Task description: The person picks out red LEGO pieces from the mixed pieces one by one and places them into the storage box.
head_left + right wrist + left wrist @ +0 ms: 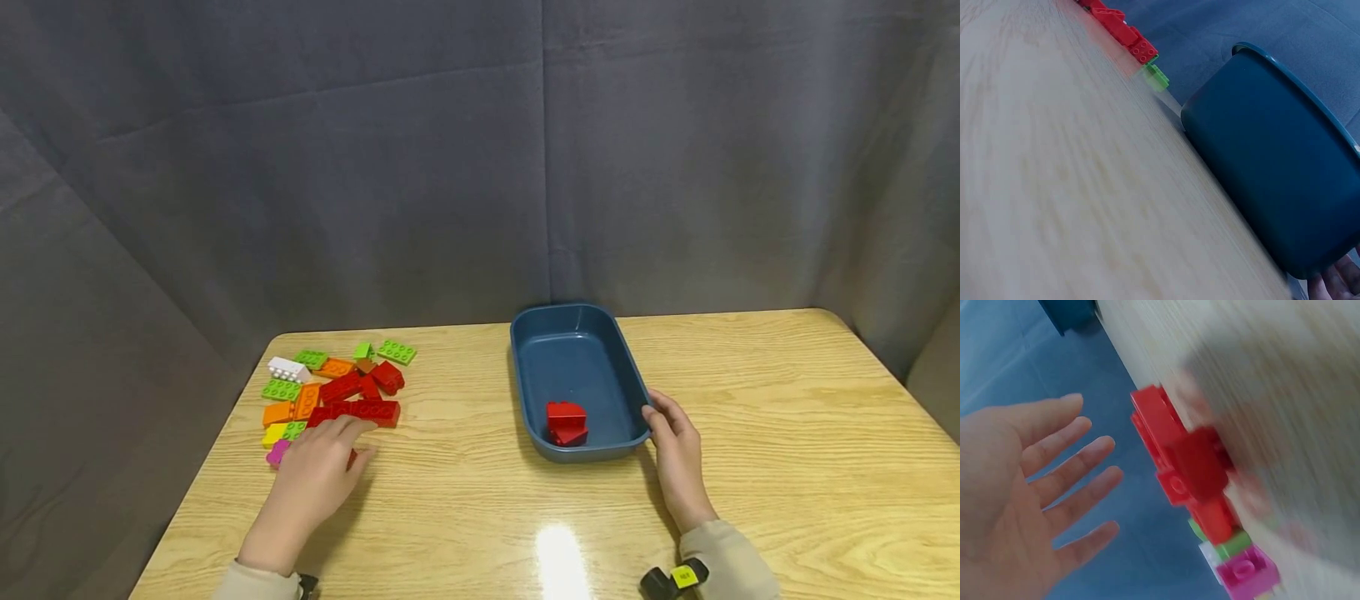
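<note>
My left hand (318,467) hovers at the near side of a pile of toy building bricks, its fingers spread and bent slightly. A long red brick (381,412) lies just beyond its fingertips. In the left wrist view the hand's palm side shows nothing held, with a red brick (1200,464) close by and a magenta brick (1247,572) below. My right hand (678,458) grips the near right corner of a blue plastic bin (573,367), thumb over the rim and fingers outside. Red bricks (567,421) lie in the bin's near end.
Around the left hand lie more bricks: orange bricks (307,401), a white brick (287,369), a yellow brick (273,435) and green bricks (397,352). The wooden table (450,500) ends at a grey curtain (412,192) behind.
</note>
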Demonstrator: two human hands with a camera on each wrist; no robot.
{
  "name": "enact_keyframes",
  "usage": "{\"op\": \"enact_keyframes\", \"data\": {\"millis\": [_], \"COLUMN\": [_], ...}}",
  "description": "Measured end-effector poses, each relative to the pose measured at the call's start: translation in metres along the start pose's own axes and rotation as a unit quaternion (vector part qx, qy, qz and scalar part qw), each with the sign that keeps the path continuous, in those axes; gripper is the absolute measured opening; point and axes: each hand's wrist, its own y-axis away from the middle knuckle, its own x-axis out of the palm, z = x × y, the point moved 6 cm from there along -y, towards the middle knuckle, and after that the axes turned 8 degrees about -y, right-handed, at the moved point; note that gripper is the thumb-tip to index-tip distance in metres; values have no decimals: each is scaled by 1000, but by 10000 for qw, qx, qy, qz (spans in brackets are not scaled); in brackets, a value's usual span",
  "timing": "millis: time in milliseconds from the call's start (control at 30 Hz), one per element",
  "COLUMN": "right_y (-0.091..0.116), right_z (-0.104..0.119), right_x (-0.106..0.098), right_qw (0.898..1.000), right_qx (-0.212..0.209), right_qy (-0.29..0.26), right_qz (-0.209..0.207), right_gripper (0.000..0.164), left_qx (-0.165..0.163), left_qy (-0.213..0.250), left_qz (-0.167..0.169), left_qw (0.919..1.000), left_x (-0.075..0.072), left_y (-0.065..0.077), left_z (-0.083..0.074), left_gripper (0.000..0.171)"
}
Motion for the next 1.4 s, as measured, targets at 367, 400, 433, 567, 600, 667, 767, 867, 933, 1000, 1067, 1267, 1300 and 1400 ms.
{"op": "enact_keyframes", "data": {"millis": [367, 400, 433, 567, 600, 667, 767, 867, 933, 1000, 1067, 1267, 1300, 1400], "right_y": [-1, -1, 0, 0, 0, 0, 0, -1, -1, -1, -1, 0, 0, 0], "right_z": [2, 2, 2, 2, 2, 2, 2, 1, 1, 1, 1, 0, 0, 0], "right_x": [-1, -1, -1, -1, -1, -1, 0, 1, 1, 0, 0, 0, -1, -1], "right_qw": [10000, 10000, 10000, 10000, 10000, 10000, 10000, 10000, 10000, 10000, 10000, 9999, 9999, 9999], "right_qx": [-38, -25, -13, 8, 10, 19, 46, 68, 68, 57, 49, 80, 91, 108], "right_qy": [-73, -57, -39, -23, -17, -38, -27, 0, 14, 27, 26, 43, 37, 28], "right_qz": [17, 9, 7, 12, 17, 37, 57, 55, 57, 62, 64, 50, 47, 29], "right_gripper": [44, 44, 45, 45, 45, 45, 44, 44, 44, 44, 44, 45, 45, 44], "left_qx": [-293, -329, -362, -434, -448, -487, -543, -590, -619, -652, -675, -708, -711, -743], "left_qy": [63, 93, 124, 206, 213, 230, 234, 243, 246, 255, 249, 267, 269, 271], "left_qz": [679, 737, 787, 910, 934, 988, 1070, 1190, 1278, 1362, 1410, 1419, 1422, 1476], "left_qw": [9972, 9967, 9962, 9947, 9944, 9937, 9925, 9908, 9896, 9882, 9874, 9870, 9869, 9859], "left_x": [13, 15, 16, 21, 22, 23, 25, 28, 30, 32, 34, 35, 36, 37], "left_y": [14, 15, 16, 20, 21, 22, 23, 24, 24, 25, 25, 26, 26, 26], "left_z": [26, 27, 29, 33, 33, 34, 35, 35, 36, 36, 37, 37, 37, 37], "left_gripper": [49, 53, 56, 64, 63, 62, 61, 61, 61, 61, 61, 61, 61, 61]}}
